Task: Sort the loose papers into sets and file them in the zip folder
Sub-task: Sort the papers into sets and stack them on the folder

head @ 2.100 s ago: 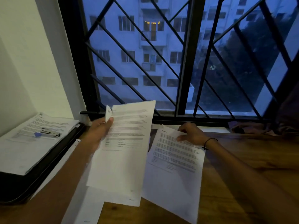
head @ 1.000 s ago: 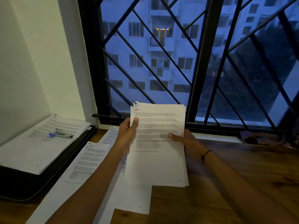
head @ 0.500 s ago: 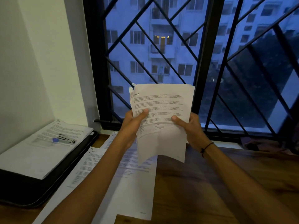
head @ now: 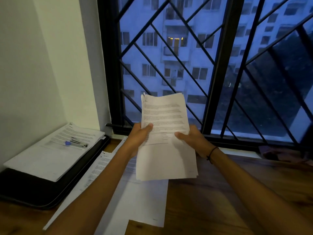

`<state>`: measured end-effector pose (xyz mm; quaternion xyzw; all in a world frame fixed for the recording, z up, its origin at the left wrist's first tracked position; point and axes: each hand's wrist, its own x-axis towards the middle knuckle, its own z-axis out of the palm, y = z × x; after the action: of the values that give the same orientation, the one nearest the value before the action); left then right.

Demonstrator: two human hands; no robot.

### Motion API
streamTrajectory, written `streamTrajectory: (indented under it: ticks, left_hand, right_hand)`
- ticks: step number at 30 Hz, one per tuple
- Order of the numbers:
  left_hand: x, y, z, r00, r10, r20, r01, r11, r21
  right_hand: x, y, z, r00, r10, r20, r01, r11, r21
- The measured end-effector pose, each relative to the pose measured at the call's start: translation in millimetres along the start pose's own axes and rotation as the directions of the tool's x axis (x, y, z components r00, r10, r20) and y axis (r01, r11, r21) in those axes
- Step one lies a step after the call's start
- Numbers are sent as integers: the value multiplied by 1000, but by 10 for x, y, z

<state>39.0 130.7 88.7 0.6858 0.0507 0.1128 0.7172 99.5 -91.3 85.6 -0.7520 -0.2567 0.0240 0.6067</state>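
Note:
I hold a set of printed white papers [head: 165, 160] upright in front of the window, above the table. My left hand [head: 139, 138] grips its left edge, thumb on the front page. My right hand [head: 193, 141] grips the right edge the same way. More loose printed papers [head: 135, 200] lie flat on the wooden table under my left forearm. At the left, the black zip folder [head: 33, 190] lies flat with another stack of papers [head: 55, 150] on top of it.
A small stapler with a blue end [head: 76, 143] rests on the stack on the folder. A white wall stands at the left and a black window grille [head: 218, 92] behind. A dark cloth [head: 277, 153] lies on the sill at the right. Wooden table [head: 220, 200] stretches right.
My right hand brought a sheet from the table onto the sheets in my left hand. Both hands then raised the set upright and squared it; it now hangs slightly lower.

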Motion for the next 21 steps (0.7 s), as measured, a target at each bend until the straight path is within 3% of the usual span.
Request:
streamTrajectory:
  ticks: [5, 10, 15, 21]
  left_hand:
    - [-219, -303, -171, 994, -108, -22, 110, 979, 169]
    - [-411, -587, -232, 976, -215, -40, 217, 923, 319]
    - [-441, -635, -277, 977, -210, -27, 208, 927, 311]
    - [-425, -671, -428, 987, -160, 15, 152, 960, 235]
  right_hand:
    - [-137, 289, 60, 974, 148, 171, -153, 988, 20]
    - [-158, 497, 101, 977, 174, 123, -184, 980, 77]
    - [-62, 647, 173, 985, 166, 50, -170, 980, 100]
    - [-80, 736, 212, 975, 171, 140, -195, 963, 183]
